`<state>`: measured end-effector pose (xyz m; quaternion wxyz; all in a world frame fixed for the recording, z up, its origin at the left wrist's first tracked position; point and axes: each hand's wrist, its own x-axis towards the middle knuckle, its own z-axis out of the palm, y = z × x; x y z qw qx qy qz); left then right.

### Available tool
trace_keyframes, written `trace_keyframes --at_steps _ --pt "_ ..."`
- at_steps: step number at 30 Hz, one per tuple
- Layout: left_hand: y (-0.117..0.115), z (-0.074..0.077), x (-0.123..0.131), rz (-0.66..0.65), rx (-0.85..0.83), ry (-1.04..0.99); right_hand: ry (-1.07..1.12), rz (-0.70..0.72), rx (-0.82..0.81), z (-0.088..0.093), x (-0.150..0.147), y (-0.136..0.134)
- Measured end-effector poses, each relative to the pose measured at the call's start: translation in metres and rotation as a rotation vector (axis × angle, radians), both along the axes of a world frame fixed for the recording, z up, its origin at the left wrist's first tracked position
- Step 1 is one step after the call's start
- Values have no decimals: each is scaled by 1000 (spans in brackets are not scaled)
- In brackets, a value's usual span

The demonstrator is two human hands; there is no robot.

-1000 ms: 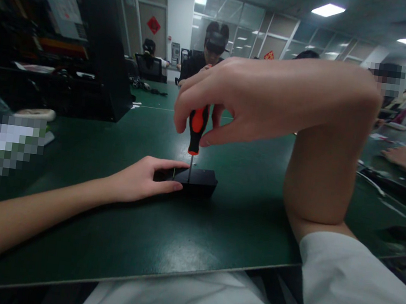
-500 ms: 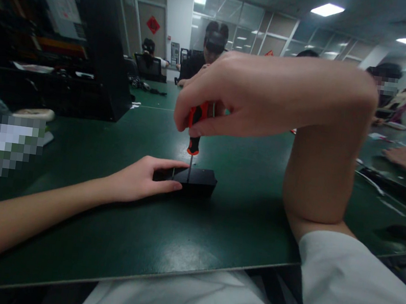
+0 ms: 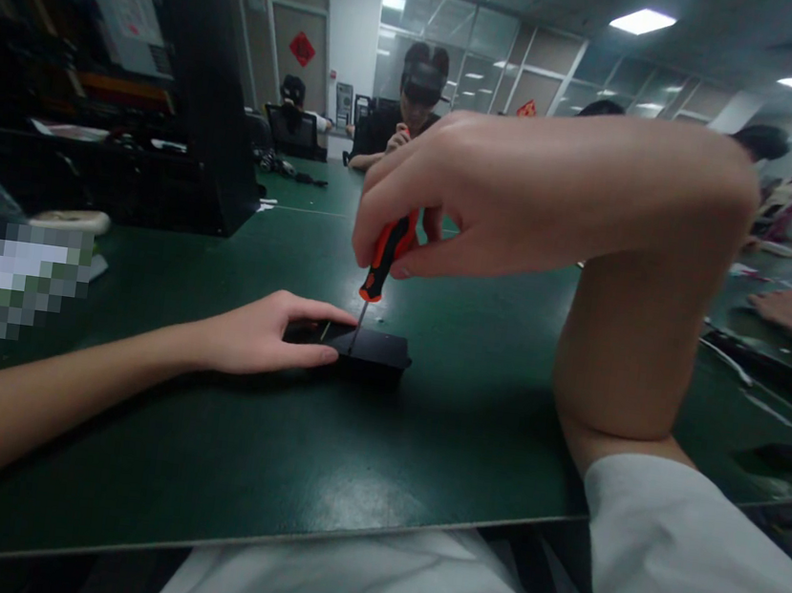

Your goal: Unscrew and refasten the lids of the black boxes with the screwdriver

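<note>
A small flat black box (image 3: 375,352) lies on the dark green table (image 3: 290,457). My left hand (image 3: 268,334) rests on the table and grips the box's left end between thumb and fingers. My right hand (image 3: 495,198) hovers above it, fingers pinched round the orange and black handle of a screwdriver (image 3: 381,256). The screwdriver leans slightly to the right, and its thin shaft comes down onto the top of the box near my left thumb.
A tall black cabinet (image 3: 176,87) stands at the back left. A person wearing a headset (image 3: 420,97) sits across the table. Another person's hand (image 3: 791,311) lies at the right edge, beside dark flat parts (image 3: 756,360). The table's near edge runs just above my lap.
The box and my left hand have shifted a little to the left. The screwdriver has tilted from upright to leaning, and my right hand's fingers have turned on the handle.
</note>
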<state>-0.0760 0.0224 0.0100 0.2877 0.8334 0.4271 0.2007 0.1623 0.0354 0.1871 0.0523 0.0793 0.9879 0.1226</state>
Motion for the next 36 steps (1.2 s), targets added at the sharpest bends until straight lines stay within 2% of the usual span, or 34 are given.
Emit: trace_keyframes --at_steps 5,12,19,22,30,36 --pt "4 7 -14 -52 122 -25 -76 -134 26 1 7 1" --pt "-3 -3 11 -29 346 -17 -15 -209 97 5 25 2" --pt "2 -11 17 -65 366 26 -51 -371 217 3 22 -2" --pt "2 -12 17 -54 368 33 -67 -339 272 3 23 1" --pt "1 -14 21 -14 398 20 -37 -212 236 1 31 13" --pt "2 -16 22 -7 402 6 -3 -178 227 -1 32 14"
